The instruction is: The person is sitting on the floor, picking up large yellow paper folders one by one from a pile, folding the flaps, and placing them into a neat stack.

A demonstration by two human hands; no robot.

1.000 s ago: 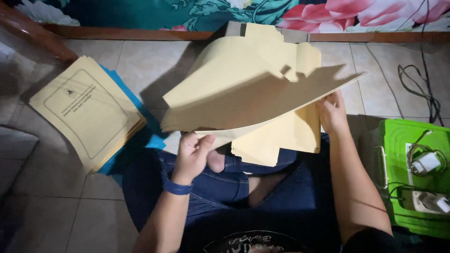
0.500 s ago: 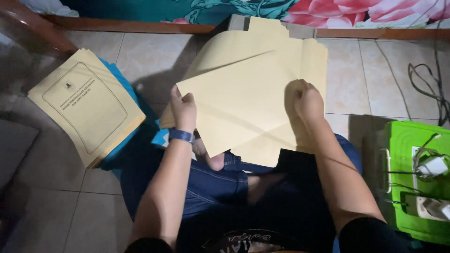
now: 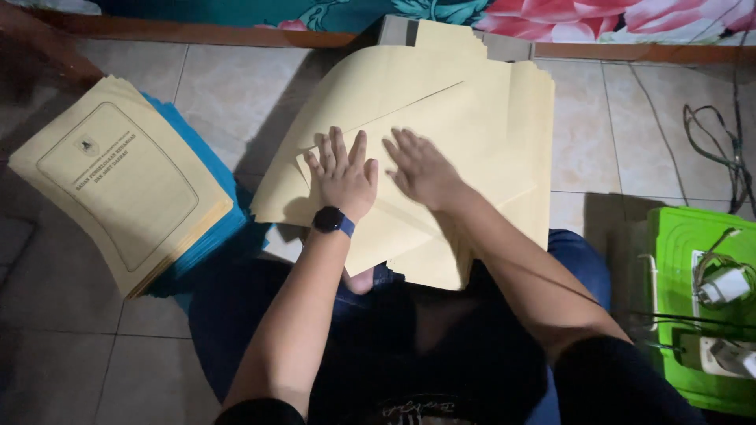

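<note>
While I sat cross-legged on the pale tiled floor (image 3: 228, 86), both of my hands lay flat on the large cream-yellow folded paper sheet (image 3: 472, 149) spread over my lap and the tiles beyond it. My left hand (image 3: 343, 175) was released, fingers fanned and palm pressed down on the near-left part of the top sheet, grasping nothing; a dark round wristwatch with a blue strap (image 3: 331, 220) sat on that wrist. My right hand (image 3: 421, 169) rested just beside it, touching the same sheet, equally open with fingers stretched toward the far left, though it was somewhat blurred. A diagonal crease ran across the sheet beyond my fingertips. Under the top sheet lay more cream paper of the same kind, its edges stepping out at the far side and the right. To the left, well apart from my hands, sat a tilted stack of cream printed folders (image 3: 118, 177) resting on blue folders (image 3: 224, 220) whose edges showed along its right side. At the near right stood a bright green plastic tray (image 3: 677, 260) holding a white charger plug (image 3: 723, 285) and cables. A floral cloth in pink and teal (image 3: 598, 14) ran along the far edge.
</note>
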